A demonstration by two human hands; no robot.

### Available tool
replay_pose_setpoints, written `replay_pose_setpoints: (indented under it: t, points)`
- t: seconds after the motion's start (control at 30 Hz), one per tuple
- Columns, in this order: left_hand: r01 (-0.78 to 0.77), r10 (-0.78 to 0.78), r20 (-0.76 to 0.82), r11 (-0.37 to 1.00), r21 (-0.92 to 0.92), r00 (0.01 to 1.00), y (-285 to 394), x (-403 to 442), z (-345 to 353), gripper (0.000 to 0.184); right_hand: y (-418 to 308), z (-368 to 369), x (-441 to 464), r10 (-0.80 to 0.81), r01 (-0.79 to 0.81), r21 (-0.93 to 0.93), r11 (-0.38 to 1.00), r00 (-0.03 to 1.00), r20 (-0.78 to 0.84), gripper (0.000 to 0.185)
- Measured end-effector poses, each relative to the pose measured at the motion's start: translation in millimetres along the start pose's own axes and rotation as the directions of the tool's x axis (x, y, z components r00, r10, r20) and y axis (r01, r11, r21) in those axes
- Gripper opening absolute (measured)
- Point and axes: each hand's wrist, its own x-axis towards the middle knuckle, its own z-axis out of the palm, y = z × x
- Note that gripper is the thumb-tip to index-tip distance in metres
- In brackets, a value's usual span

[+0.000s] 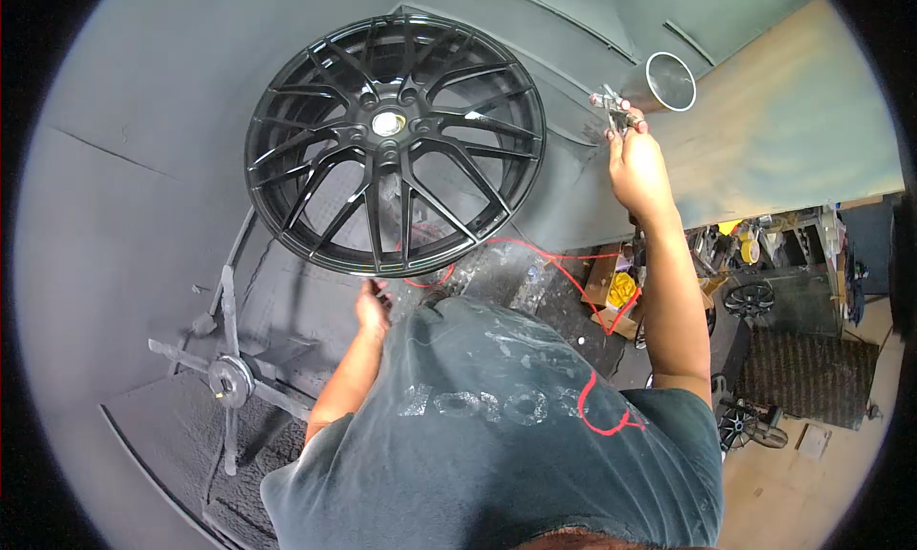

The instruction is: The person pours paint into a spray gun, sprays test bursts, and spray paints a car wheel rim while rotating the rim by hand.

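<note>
Wheel (389, 123), clear of spray gun (618, 112), edges near left hand (373, 305).

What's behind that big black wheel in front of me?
Through the wheel, gray surfaces show, plus part of a red hose near the lower rim. The spokes and hub cover the rest, so whatever supports it is hidden.

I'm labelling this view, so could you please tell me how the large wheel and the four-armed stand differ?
The large wheel is glossy black; the four-armed stand looks dull grey. The large wheel has many thin spokes, the stand four flat arms. A round rim encloses the wheel's spokes, while the stand has none. Both spread out from a round centre.
</note>
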Motion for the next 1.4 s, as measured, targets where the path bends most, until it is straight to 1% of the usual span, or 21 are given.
replay_pose_setpoints:
  t: [0.07, 0.1, 0.23, 0.33, 0.47, 0.53, 0.57, 0.67, 0.7, 0.73, 0.8, 0.87, 0.93, 0.97, 1.07, 1.1, 1.13, 1.2, 1.27, 1.33, 1.4]
  points:
    - [0.071, -0.076, 0.117, 0.996, 0.048, 0.990, -20, -6, 9, 0.038, 10, 10, 6, -0.135, 0.128, -0.057, 0.990, 0.982, -0.134, 0.021]
    - [0.087, -0.102, 0.178, 0.992, 0.091, 0.979, -30, -1, 11, 0.038, 8, 12, 7, -0.136, 0.130, -0.053, 0.990, 0.982, -0.134, 0.021]
    - [0.094, -0.112, 0.219, 0.991, 0.095, 0.969, -23, -14, 29, 0.031, -15, 15, 9, -0.057, 0.056, 0.038, 0.998, 0.998, 0.007, 0.021]
    - [0.118, -0.116, 0.193, 0.993, 0.002, 0.974, -13, -15, 30, 0.027, -41, 9, 2, -0.024, 0.012, 0.138, 0.990, 0.996, 0.088, 0.021]
    - [0.110, -0.116, 0.153, 0.993, 0.048, 0.981, -2, -18, 31, 0.025, -62, -5, -5, -0.143, 0.104, 0.243, 0.964, 0.979, 0.147, 0.021]
    - [0.089, -0.099, 0.147, 0.994, 0.067, 0.984, 0, -18, 31, 0.027, -65, -7, -5, -0.261, 0.125, 0.536, 0.835, 0.947, 0.185, 0.021]
    - [0.060, -0.067, 0.119, 0.996, 0.066, 0.991, 2, -19, 32, 0.026, -70, -13, -4, -0.139, -0.140, 0.607, 0.782, 0.910, 0.390, 0.023]
    - [0.003, -0.012, 0.103, 0.996, 0.090, 0.995, 12, -24, 34, 0.025, -66, -10, 6, -0.173, -0.090, 0.525, 0.846, 0.886, 0.430, 0.023]
    - [0.000, -0.007, 0.064, 0.994, 0.113, 0.998, 19, -27, 37, 0.023, -63, -3, 8, -0.240, 0.096, 0.455, 0.885, 0.932, 0.271, 0.023]
    - [-0.002, -0.001, 0.026, 0.991, 0.136, 1.000, 25, -30, 40, 0.022, -56, 1, 11, -0.238, 0.094, 0.455, 0.886, 0.933, 0.271, 0.023]
    - [-0.004, 0.003, 0.008, 0.992, 0.127, 1.000, 32, -27, 37, 0.019, -48, 7, 14, -0.195, 0.156, 0.199, 0.967, 0.961, 0.196, 0.022]
    - [-0.019, 0.023, -0.033, 0.992, 0.128, 0.999, 34, -10, 27, 0.014, -46, -2, 16, -0.152, 0.125, 0.154, 0.980, 0.972, 0.180, 0.023]
    - [-0.038, 0.044, -0.039, 0.991, 0.129, 0.998, 41, 3, 14, 0.017, -26, 5, 16, -0.200, 0.195, 0.087, 0.977, 0.978, 0.057, 0.028]
    - [-0.042, 0.052, -0.069, 0.991, 0.127, 0.996, 45, 8, 11, 0.020, -19, 6, 16, -0.166, 0.165, 0.054, 0.985, 0.986, 0.011, 0.029]
    - [-0.042, 0.059, -0.099, 0.986, 0.161, 0.993, 60, 29, -5, 0.029, -9, 3, 12, -0.050, 0.052, 0.034, 0.998, 0.998, -0.046, 0.025]
    - [-0.046, 0.068, -0.125, 0.985, 0.168, 0.990, 67, 30, -6, 0.028, 1, 9, 11, -0.122, 0.124, 0.018, 0.992, 0.987, -0.109, 0.026]
    - [-0.049, 0.076, -0.151, 0.983, 0.175, 0.986, 74, 35, -10, 0.028, -2, 9, 10, -0.119, 0.121, 0.017, 0.992, 0.987, -0.109, 0.026]
    - [-0.071, 0.094, -0.150, 0.986, 0.149, 0.984, 80, 47, -15, 0.027, -8, 9, 9, -0.084, 0.085, 0.005, 0.996, 0.994, -0.068, 0.024]
    - [-0.177, 0.169, -0.185, 0.984, -0.028, 0.968, 89, 52, -14, 0.027, -17, 14, 5, -0.081, 0.082, 0.035, 0.996, 0.996, -0.031, 0.024]
    - [-0.159, 0.142, -0.235, 0.985, -0.059, 0.962, 91, 54, -14, 0.028, -28, 17, -1, -0.079, 0.078, 0.066, 0.995, 0.997, 0.010, 0.025]
    - [-0.164, 0.148, -0.182, 0.983, -0.077, 0.972, 87, 53, -11, 0.028, -47, 9, -8, -0.141, 0.125, 0.194, 0.973, 0.987, 0.072, 0.023]
